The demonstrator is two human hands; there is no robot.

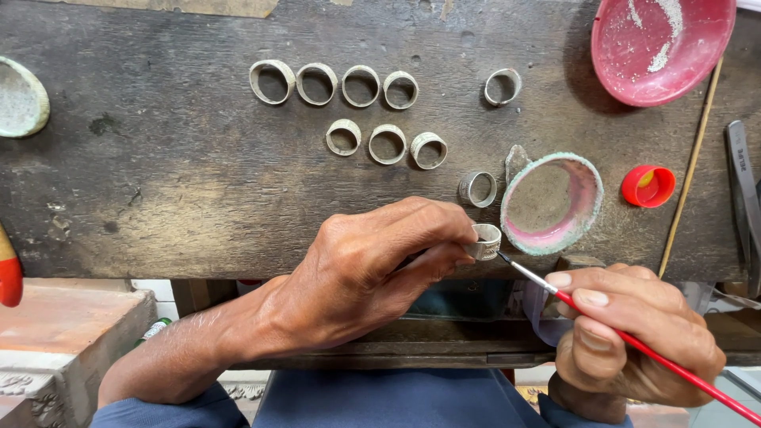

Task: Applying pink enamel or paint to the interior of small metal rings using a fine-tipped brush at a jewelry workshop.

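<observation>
Right hand point(634, 333) brushes ring point(485, 241) pinched by left hand point(372, 269).

Soft even daylight, faint shadows; sharp focus, slight wide-angle edge distortion

Ten grey metal rings in all: four in the top row point(272, 82), one apart to the right point(502, 87), three in the second row point(344, 137), one beside the small pink dish point(478, 189), one pinched in the left hand point(486, 242). Two pink dishes: large point(662, 47), small with crusted rim point(552, 204). One pale green dish at the left edge point(20, 99). One red bottle cap point(648, 186). One red-handled fine brush point(634, 342). One thin wooden stick point(691, 166). Two hands: left point(372, 269), right point(630, 333).
</observation>
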